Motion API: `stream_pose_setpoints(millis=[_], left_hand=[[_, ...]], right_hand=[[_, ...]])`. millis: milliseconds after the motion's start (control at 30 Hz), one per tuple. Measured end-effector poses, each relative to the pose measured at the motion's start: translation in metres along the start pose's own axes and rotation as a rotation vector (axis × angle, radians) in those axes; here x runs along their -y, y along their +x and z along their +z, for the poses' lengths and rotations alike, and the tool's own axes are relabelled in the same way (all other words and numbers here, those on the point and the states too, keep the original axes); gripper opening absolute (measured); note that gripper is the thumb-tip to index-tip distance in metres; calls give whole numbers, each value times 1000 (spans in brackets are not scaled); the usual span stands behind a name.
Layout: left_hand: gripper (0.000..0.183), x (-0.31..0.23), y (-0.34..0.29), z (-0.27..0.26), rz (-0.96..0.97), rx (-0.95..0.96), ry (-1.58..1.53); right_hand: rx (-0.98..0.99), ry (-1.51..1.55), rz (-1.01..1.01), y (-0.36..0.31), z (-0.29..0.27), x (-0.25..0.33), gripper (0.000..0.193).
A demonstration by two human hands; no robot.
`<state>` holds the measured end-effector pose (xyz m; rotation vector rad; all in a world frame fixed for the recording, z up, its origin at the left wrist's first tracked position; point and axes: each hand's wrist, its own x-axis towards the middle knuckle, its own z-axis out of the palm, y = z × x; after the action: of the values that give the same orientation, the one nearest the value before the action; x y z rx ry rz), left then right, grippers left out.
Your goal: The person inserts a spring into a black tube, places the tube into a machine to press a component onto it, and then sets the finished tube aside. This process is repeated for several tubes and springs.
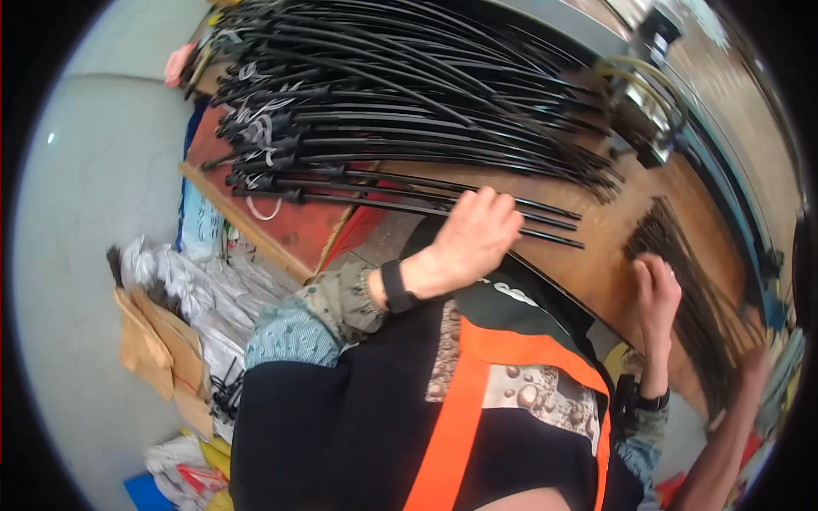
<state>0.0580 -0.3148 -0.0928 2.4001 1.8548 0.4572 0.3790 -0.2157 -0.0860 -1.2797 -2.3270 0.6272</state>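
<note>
My left hand (pixel 477 234) is closed around a few black sheathed cables (pixel 366 196). Their straight ends stick out past my fingers to the right, and white ties hang by the thicker fittings at their left ends. Off the table's right part, my right hand (pixel 658 294) has its fingers curled together beside a bundle of thin dark wires (pixel 694 298). Whatever it pinches, if anything, is too small to make out. A big heap of similar black cables (pixel 409 102) lies beyond my left hand, fittings toward the left.
The brown tabletop (pixel 545 251) carries a metal machine head (pixel 643 111) with hoses at the far right. Another person's arm (pixel 724 443) reaches in at the lower right, near the wires. Plastic-wrapped bundles (pixel 221 289) and brown cardboard (pixel 162 349) are at the left.
</note>
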Motion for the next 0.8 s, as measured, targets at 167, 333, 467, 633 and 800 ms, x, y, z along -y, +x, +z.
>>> stream_pose_setpoints(millis=[167,333,467,633,800], left_hand=[[15,-24,4,6,35,69,-249],[13,-47,20,2,68,134,-325],[11,-58,37,-6,126,314,-321],[8,-62,65,-38,235,430,-146],[27,-81,117,-63,543,302,-110]], right_hand=[[199,149,15,7,1,12,20],[170,183,-126,2,-1,9,23],[95,177,-133,-18,0,-5,31],[-82,77,-373,-16,20,-4,52],[-585,-33,-345,-29,-2,-20,44]])
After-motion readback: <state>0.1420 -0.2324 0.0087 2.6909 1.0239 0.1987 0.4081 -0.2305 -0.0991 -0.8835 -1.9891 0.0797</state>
